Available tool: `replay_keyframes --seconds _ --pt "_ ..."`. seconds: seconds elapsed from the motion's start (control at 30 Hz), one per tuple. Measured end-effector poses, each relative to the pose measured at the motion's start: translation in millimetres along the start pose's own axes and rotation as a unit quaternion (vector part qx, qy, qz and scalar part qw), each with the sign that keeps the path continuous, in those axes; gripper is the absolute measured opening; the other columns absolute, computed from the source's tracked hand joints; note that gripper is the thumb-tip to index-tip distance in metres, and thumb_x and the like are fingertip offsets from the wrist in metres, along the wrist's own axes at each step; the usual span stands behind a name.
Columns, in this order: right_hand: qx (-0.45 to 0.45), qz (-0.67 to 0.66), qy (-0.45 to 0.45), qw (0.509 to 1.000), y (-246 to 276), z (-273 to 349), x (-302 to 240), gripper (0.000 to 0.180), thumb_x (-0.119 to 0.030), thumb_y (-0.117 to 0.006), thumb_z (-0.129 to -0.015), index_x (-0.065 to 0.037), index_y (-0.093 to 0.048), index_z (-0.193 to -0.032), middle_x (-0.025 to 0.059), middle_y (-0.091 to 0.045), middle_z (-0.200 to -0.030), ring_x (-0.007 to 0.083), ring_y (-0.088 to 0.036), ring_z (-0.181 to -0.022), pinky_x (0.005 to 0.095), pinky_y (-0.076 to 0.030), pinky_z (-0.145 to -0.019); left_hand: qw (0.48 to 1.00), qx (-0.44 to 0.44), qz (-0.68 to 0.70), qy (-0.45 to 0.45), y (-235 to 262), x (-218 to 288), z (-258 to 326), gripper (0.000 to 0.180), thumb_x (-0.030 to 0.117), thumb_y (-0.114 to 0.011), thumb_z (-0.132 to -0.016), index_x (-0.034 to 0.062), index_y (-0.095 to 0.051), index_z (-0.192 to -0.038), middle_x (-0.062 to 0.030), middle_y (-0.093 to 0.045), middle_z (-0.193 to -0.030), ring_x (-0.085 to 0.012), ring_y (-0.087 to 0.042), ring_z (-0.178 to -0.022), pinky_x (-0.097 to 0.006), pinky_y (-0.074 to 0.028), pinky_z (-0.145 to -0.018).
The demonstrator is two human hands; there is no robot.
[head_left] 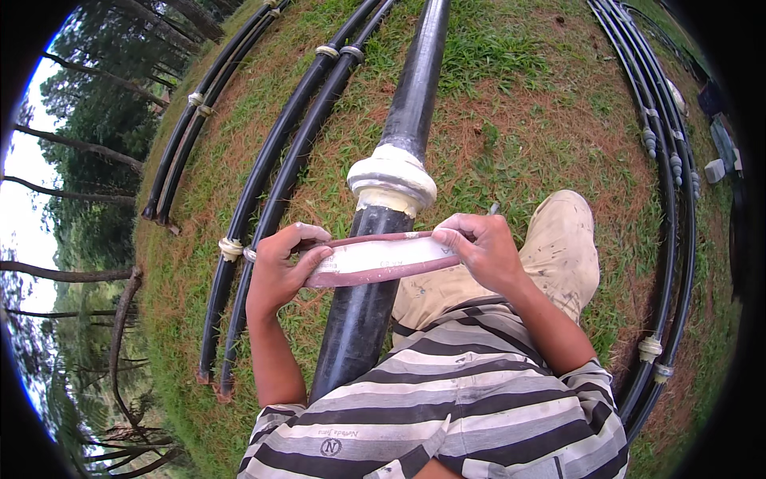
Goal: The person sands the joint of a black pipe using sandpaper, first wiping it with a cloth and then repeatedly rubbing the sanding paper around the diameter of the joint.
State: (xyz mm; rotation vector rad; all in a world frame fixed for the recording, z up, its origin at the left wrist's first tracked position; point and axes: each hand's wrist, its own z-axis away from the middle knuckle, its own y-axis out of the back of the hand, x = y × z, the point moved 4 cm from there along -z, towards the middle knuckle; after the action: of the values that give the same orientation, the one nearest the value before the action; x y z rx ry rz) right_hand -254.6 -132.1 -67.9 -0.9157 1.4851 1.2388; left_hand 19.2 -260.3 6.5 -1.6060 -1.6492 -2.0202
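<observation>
A strip of sandpaper [383,259], reddish-brown on its grit side and whitish on its printed back, is stretched between my two hands. My left hand [283,259] pinches one end between thumb and fingers. At the other end, my right hand [483,247] grips the strip the same way. Just below the strip runs a thick glossy black pole [359,327], which leads away from my lap. Beyond the strip, a cream-white rounded collar [391,180] with a rough, filler-like coat rings the pole. Whitish dust covers my fingers.
Two black poles [267,172] with pale rings lie on the grass [495,72] to my left, with another pair [189,120] farther out. Several more poles [674,207] lie to my right. My bent knee [566,231] is beside the pole. Trees [96,152] stand at the far left.
</observation>
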Motion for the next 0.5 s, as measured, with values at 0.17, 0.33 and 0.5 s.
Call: replay_keyframes --seconds 0.17,0.33,0.5 --pt "-0.009 0.004 -0.015 1.000 0 -1 1 0.023 -0.022 -0.072 -0.100 0.000 -0.080 -0.104 0.0137 -0.076 -0.081 0.0158 -0.068 -0.070 0.0340 -0.052 -0.067 1.000 0.020 -0.007 -0.002 1 -11 1 0.012 0.003 -0.078 -0.090 -0.0019 -0.077 -0.102 -0.0127 -0.077 -0.088 -0.0197 -0.074 -0.079 -0.032 -0.057 -0.074" --pt "0.008 0.002 -0.011 1.000 0 -3 3 0.026 -0.024 -0.072 -0.101 0.001 -0.078 -0.099 0.0091 -0.073 -0.075 0.0109 -0.063 -0.068 0.0308 -0.050 -0.065 0.999 0.052 -0.014 -0.008 -3 -15 -1 0.010 0.003 -0.077 -0.092 -0.0023 -0.078 -0.100 -0.0126 -0.078 -0.086 -0.0192 -0.074 -0.076 -0.031 -0.056 -0.072" --pt "0.008 -0.005 -0.013 1.000 2 -1 1 0.021 -0.019 -0.072 -0.100 0.000 -0.079 -0.103 0.0132 -0.077 -0.085 0.0153 -0.069 -0.074 0.0330 -0.053 -0.070 0.998 0.057 0.041 0.006 -5 -17 -2 0.010 0.003 -0.078 -0.092 -0.0023 -0.078 -0.100 -0.0118 -0.078 -0.088 -0.0163 -0.073 -0.078 -0.029 -0.055 -0.072"
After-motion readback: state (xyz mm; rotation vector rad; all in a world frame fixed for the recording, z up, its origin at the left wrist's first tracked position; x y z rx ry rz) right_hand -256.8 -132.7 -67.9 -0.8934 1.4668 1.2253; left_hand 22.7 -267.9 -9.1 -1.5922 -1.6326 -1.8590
